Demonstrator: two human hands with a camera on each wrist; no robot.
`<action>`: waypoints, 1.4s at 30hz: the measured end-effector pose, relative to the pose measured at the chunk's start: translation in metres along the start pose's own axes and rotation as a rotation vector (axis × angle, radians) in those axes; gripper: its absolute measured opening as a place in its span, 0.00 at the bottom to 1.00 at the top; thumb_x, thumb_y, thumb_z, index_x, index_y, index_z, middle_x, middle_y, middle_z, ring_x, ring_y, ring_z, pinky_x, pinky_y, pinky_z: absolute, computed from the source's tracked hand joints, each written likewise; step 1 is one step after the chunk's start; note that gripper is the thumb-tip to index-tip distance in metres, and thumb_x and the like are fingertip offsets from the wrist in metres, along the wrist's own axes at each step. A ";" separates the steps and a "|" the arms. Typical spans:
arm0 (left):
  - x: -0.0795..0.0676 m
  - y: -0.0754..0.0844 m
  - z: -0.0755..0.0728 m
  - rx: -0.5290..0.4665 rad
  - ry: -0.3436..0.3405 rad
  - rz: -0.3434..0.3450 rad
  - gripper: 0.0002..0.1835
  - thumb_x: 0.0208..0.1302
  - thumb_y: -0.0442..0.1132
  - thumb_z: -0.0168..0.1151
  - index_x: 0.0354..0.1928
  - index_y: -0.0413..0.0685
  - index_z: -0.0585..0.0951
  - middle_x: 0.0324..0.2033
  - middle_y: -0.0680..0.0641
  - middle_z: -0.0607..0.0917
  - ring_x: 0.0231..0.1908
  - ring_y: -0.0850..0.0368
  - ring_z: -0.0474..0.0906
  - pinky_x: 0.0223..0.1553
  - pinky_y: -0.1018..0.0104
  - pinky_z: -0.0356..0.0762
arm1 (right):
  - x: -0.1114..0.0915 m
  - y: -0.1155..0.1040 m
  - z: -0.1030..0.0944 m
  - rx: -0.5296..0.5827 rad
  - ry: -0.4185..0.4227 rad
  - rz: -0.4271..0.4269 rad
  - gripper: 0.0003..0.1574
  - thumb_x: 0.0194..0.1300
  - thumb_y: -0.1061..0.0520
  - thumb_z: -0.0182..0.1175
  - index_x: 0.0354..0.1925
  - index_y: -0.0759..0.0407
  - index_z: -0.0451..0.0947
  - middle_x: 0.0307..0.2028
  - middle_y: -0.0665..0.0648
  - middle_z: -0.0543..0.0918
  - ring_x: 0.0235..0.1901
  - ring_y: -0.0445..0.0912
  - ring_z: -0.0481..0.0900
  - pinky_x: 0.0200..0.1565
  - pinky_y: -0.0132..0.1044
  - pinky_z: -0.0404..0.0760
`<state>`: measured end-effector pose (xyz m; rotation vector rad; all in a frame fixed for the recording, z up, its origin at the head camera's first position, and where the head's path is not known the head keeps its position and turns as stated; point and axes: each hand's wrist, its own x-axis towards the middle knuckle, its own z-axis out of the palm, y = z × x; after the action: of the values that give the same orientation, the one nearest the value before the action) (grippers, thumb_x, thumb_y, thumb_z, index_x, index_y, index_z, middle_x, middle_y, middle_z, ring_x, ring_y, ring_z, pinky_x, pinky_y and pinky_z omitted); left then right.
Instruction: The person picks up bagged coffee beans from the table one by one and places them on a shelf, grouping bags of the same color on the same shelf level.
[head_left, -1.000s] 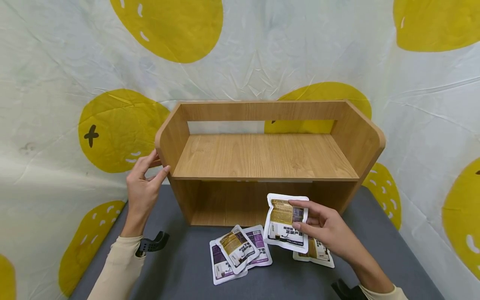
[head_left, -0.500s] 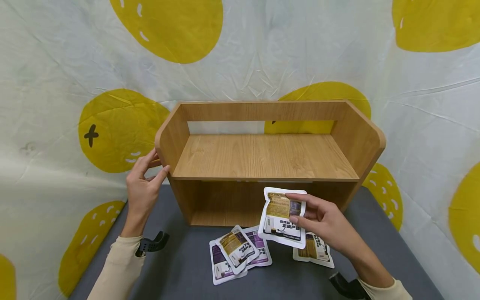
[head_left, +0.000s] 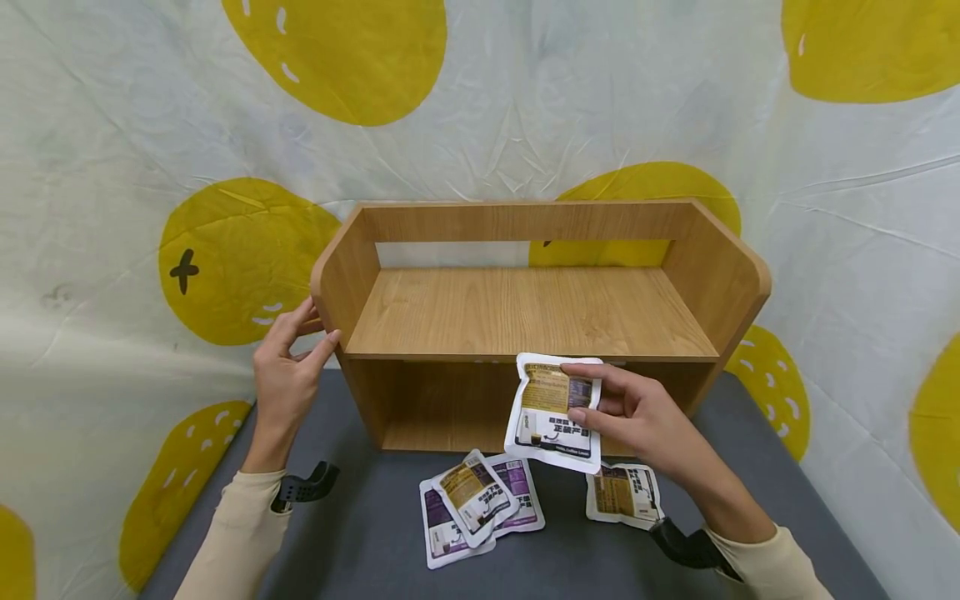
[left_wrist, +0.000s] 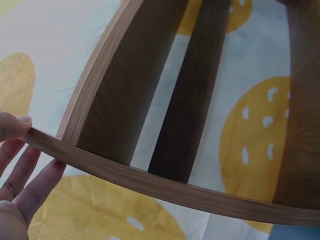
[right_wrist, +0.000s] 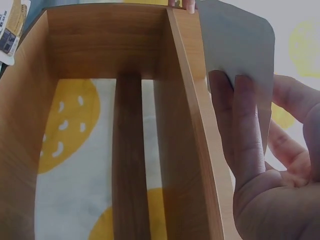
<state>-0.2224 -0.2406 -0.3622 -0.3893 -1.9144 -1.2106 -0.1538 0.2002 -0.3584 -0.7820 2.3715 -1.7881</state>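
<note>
A two-tier wooden shelf [head_left: 525, 312] stands on the dark grey table. My left hand [head_left: 288, 375] grips the front edge of its left side panel, thumb on one face and fingers on the other, as the left wrist view shows. In front of the lower tier, my right hand [head_left: 645, 417] pinches a white coffee pouch [head_left: 551, 429] with a gold and purple label, held up facing the head camera. The right wrist view shows the pouch's plain back [right_wrist: 237, 45] against several fingers. Below it on the table lie a gold-label pouch [head_left: 476, 500] over purple-label pouches [head_left: 442, 533].
Another gold-label pouch [head_left: 622, 496] lies flat on the table [head_left: 360, 533], under the right forearm side. A white curtain [head_left: 495, 100] with yellow faces hangs close behind the shelf and at both sides.
My right hand has moved up and to the left with the coffee pouch, closer to the middle shelf board's edge. My left hand and the pouches on the table have stayed put.
</note>
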 end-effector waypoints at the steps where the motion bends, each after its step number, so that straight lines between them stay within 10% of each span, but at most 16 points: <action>1: 0.000 0.000 0.000 -0.002 -0.002 -0.005 0.36 0.55 0.22 0.74 0.66 0.52 0.80 0.51 0.39 0.84 0.47 0.70 0.82 0.39 0.82 0.82 | 0.002 -0.001 0.000 0.004 -0.004 0.004 0.33 0.69 0.61 0.66 0.70 0.54 0.72 0.49 0.64 0.85 0.40 0.51 0.89 0.39 0.42 0.90; 42: 0.001 0.002 -0.002 -0.002 -0.016 -0.050 0.35 0.56 0.24 0.73 0.66 0.55 0.80 0.52 0.41 0.84 0.46 0.71 0.83 0.39 0.81 0.82 | 0.079 -0.042 0.004 0.061 -0.042 0.040 0.36 0.68 0.60 0.67 0.72 0.48 0.71 0.54 0.65 0.80 0.43 0.54 0.87 0.46 0.38 0.88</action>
<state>-0.2211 -0.2421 -0.3596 -0.3549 -1.9471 -1.2457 -0.2062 0.1540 -0.3023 -0.7523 2.2784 -1.8008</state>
